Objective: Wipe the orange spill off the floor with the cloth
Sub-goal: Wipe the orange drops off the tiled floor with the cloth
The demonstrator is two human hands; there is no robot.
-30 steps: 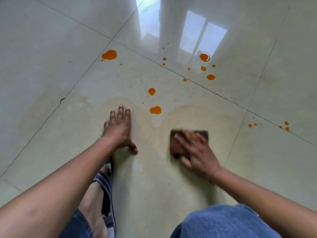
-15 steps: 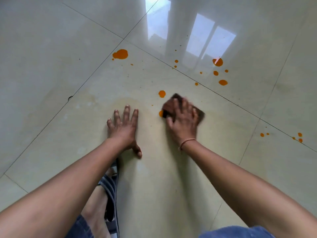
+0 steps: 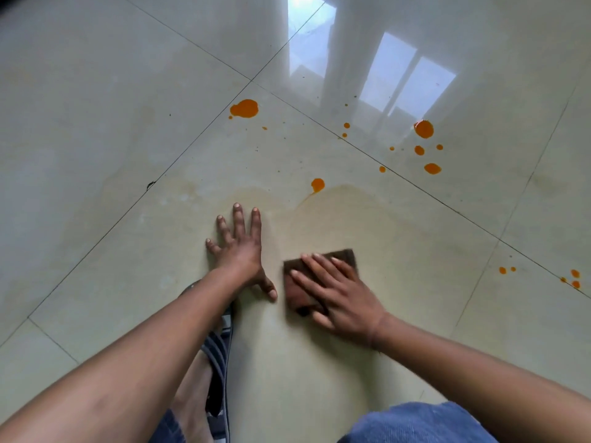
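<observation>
Right hand (image 3: 342,295), fingers spread and flat, presses the brown cloth (image 3: 347,255) onto the floor (image 3: 96,123); it pins the cloth from above and does not close around it. The cloth lies on a pale yellowish smear (image 3: 351,215) on the tile, near the person's knee (image 3: 419,423). Left hand (image 3: 238,247), open and holding nothing, is planted palm-down just beside the cloth as a prop.

The spill survives as separate orange drops beyond the smear: the nearest drop (image 3: 317,184) at the smear's far edge, a large blot (image 3: 244,108) farther off to the left, a cluster (image 3: 424,145) to the right across the grout line (image 3: 463,215), and small spots (image 3: 572,278) at the right margin.

For a clean stroke, judged from this layout: keep the palm weighted evenly, push outward over the nearest drop, then draw back toward the body so that liquid gathers instead of spreading. Turning the cloth to a fresh face should reduce streaking, since the film suggests it is loaded.

The underside of the cloth and its degree of soiling are hidden. The palm covers much of the cloth, so its folds cannot be made out. Window glare (image 3: 399,78) may mask finer droplets. A sandalled foot (image 3: 214,372) is partly covered by the left forearm.
</observation>
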